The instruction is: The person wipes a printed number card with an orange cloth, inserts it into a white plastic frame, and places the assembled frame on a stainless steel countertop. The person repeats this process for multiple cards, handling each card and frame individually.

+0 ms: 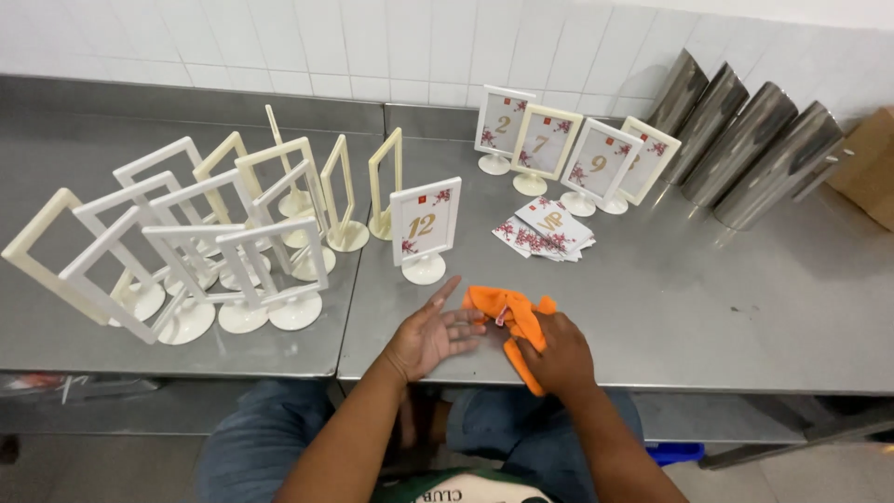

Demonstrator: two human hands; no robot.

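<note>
Right hand (pixel 557 354) clenched on my orange cloth (pixel 510 315) — left hand (pixel 436 331) open beside it, fingertips touching — steel table (pixel 708 307) beneath.

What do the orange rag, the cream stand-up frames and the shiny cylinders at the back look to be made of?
The orange rag under the right hand looks like soft woven or microfibre cloth: it bunches and folds. The cream stand-up frames seem moulded plastic, smooth with a slight sheen. The shiny cylinders look like polished metal, probably stainless steel, mirroring the grey steel-looking table.

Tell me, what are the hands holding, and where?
The right hand grips an orange cloth at its near end; the left hand lies open, fingertips touching it.
</note>
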